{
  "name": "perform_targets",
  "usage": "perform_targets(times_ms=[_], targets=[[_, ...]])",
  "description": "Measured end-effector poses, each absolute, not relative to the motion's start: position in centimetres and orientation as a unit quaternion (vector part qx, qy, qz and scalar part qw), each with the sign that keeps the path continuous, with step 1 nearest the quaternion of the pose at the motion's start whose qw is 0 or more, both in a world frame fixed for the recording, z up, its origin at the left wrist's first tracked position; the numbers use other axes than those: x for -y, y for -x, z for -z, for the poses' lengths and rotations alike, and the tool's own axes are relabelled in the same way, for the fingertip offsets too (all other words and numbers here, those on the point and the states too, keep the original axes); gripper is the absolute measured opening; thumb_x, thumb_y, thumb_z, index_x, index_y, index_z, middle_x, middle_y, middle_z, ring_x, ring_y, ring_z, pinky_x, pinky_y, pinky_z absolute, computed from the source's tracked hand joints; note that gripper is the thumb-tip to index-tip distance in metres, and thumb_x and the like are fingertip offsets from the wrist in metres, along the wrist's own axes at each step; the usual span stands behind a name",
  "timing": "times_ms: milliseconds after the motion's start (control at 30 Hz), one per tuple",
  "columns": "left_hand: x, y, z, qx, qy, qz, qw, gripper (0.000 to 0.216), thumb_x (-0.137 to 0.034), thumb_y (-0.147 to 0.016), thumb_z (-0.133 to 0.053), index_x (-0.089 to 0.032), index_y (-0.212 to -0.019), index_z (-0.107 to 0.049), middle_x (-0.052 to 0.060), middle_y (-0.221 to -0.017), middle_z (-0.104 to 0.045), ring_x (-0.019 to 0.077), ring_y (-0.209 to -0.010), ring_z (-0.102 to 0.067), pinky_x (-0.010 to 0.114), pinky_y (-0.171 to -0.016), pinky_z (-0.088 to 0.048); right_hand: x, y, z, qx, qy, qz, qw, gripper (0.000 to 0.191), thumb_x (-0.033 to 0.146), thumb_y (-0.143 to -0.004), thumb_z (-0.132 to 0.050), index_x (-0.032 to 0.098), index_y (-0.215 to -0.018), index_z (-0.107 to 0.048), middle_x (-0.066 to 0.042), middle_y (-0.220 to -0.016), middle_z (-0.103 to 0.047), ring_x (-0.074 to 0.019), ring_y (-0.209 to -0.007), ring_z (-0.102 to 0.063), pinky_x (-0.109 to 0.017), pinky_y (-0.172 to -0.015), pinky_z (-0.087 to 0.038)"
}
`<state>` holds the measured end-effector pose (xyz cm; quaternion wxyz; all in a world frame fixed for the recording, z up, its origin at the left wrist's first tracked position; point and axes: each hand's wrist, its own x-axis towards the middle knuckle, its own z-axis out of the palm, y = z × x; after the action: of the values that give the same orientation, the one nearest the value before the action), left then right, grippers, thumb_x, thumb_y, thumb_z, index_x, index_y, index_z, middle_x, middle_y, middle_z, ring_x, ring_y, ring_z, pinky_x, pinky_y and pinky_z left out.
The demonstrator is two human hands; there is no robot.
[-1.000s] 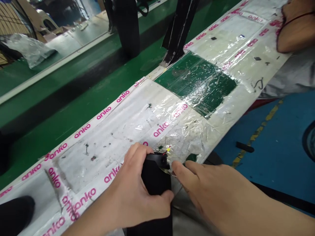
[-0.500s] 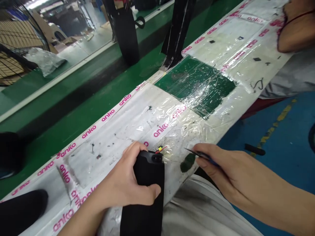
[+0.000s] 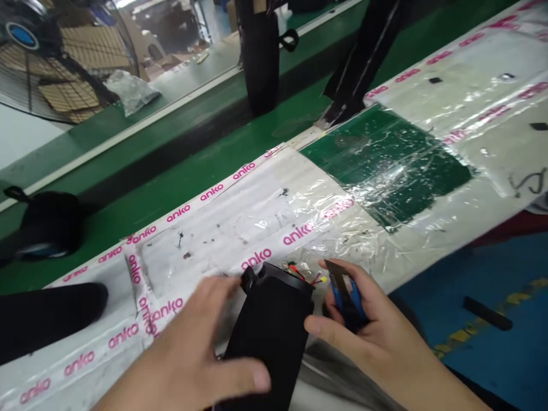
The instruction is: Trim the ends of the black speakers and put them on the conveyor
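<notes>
Your left hand (image 3: 201, 348) lies spread on the side of the black case (image 3: 269, 337), fingers loose, thumb pressed along its lower flank, steadying it more than clamping it. The case stands tilted between your two hands, its top end leaning on the near edge of the tabletop (image 3: 222, 228). At that top end, just ahead of your fingertips, thin red wires (image 3: 299, 274) with a small yellow tip poke out. Your right hand (image 3: 363, 331) is closed around blue-handled cutters (image 3: 345, 294), their dark blades pointing up and away from you, just beside the wires; I cannot tell whether they touch. Your right thumb rests against the case's right side. Beyond your hands the tabletop is wrapped in crinkled clear film and white tape printed in pink, with a green patch (image 3: 385, 165) further off to the right. Well off to your left a black bag (image 3: 47, 222) sits on the green belt (image 3: 149, 177).
</notes>
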<state>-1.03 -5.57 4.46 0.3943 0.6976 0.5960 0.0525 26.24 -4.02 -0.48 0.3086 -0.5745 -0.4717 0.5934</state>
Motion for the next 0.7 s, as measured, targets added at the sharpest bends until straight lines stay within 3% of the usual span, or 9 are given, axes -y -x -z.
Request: perform_targets(times_ms=[100,200,267,333,467,600,700], targets=[[8.1,-0.9,-3.1,-0.582,-0.709,-0.072,0.392,0.129,-0.063,-0.068,-0.089,-0.029,-0.167,-0.014,0.022,-0.154,-0.056,0.0467,-0.133,-0.062,0.061,-0.102,-0.060,4.1,-26.8,0.3,0.432,0.590,-0.613,0.299,0.062,0.051,-0.082,-0.081,0.028,-0.132,-0.054,0.003,-0.087,-0.063,-0.0184,-0.076,-0.063,-0.030,-0.074,-0.057],[9.4,-2.9,-2.3,-0.604,-0.718,-0.110,0.330,0.137,-0.052,-0.070,-0.088,-0.026,-0.167,0.006,0.023,-0.144,-0.064,0.0444,-0.120,-0.071,0.057,-0.090,-0.066,4.2,-27.0,0.1,0.417,0.594,-0.621,0.294,0.067,0.058,-0.083,-0.080,0.028,-0.136,-0.051,0.004,-0.084,-0.062,-0.0176,-0.076,-0.062,-0.028,-0.075,-0.055],[9.6,-3.7,-2.2,-0.639,-0.713,-0.137,0.253,0.131,-0.040,-0.067,-0.088,-0.027,-0.165,-0.003,0.019,-0.136,-0.070,0.0415,-0.113,-0.074,0.055,-0.087,-0.066,4.4,-26.9,0.0,0.433,0.587,-0.615,0.299,0.067,0.060,-0.087,-0.076,0.028,-0.138,-0.049,0.004,-0.083,-0.062,-0.0169,-0.074,-0.061,-0.027,-0.074,-0.053],[9.6,-4.0,-2.1,-0.657,-0.722,-0.154,0.151,0.109,-0.030,-0.068,-0.086,-0.027,-0.158,-0.023,0.017,-0.135,-0.069,0.0407,-0.115,-0.071,0.056,-0.091,-0.064,4.5,-26.7,0.1,0.446,0.584,-0.603,0.309,0.061,0.059,-0.091,-0.072,0.029,-0.138,-0.048,0.004,-0.084,-0.062,-0.0166,-0.075,-0.061,-0.026,-0.074,-0.053],[9.6,-4.1,-1.9,-0.627,-0.768,-0.129,0.035,0.068,-0.029,-0.075,-0.080,-0.025,-0.134,-0.048,0.019,-0.139,-0.062,0.0418,-0.119,-0.064,0.059,-0.091,-0.060,5.2,-26.4,0.0,0.448,0.592,-0.591,0.316,0.049,0.056,-0.096,-0.068,0.031,-0.135,-0.052,0.002,-0.088,-0.063,-0.0172,-0.079,-0.063,-0.024,-0.072,-0.054],[9.4,-4.8,-2.1,-0.634,-0.768,-0.091,0.027,0.064,-0.026,-0.076,-0.076,-0.027,-0.136,-0.054,0.020,-0.139,-0.056,0.0432,-0.118,-0.059,0.061,-0.093,-0.056,5.6,-26.7,0.1,0.451,0.610,-0.580,0.294,0.049,0.058,-0.097,-0.063,0.032,-0.137,-0.054,-0.001,-0.091,-0.065,-0.0206,-0.082,-0.065,-0.024,-0.062,-0.056],[9.3,-5.5,-2.5,-0.633,-0.771,-0.068,0.019,0.072,-0.026,-0.077,-0.075,-0.034,-0.145,-0.052,0.019,-0.140,-0.055,0.0437,-0.117,-0.057,0.061,-0.093,-0.054,5.4,-27.2,0.7,0.458,0.601,-0.582,0.299,0.051,0.059,-0.096,-0.064,0.030,-0.137,-0.054,-0.004,-0.098,-0.069,-0.0225,-0.089,-0.068,-0.027,-0.069,-0.060]])
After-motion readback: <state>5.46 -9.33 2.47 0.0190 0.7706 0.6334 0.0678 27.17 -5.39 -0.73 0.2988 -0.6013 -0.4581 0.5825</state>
